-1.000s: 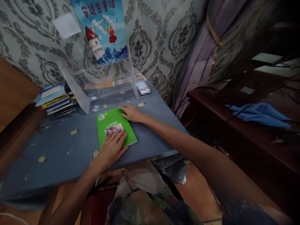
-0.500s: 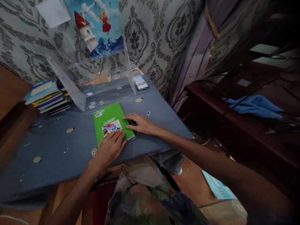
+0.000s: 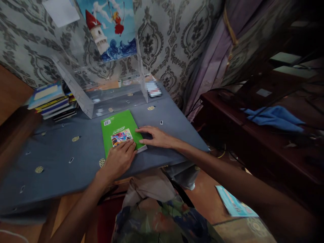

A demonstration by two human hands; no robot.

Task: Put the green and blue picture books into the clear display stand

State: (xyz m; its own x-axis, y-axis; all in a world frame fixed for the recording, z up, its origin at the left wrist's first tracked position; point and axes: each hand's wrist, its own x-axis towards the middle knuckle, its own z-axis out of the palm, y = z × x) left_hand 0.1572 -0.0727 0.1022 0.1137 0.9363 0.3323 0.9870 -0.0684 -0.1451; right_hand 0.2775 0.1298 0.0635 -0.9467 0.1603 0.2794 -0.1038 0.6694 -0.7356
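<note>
Left grip lies spread on green book's near end; right grip, spread, touches its right edge.

My left hand and right hand are bare, no rings or watch, forearms unsleeved. Below the fingers, a multicoloured floral garment covers my lap.
</note>
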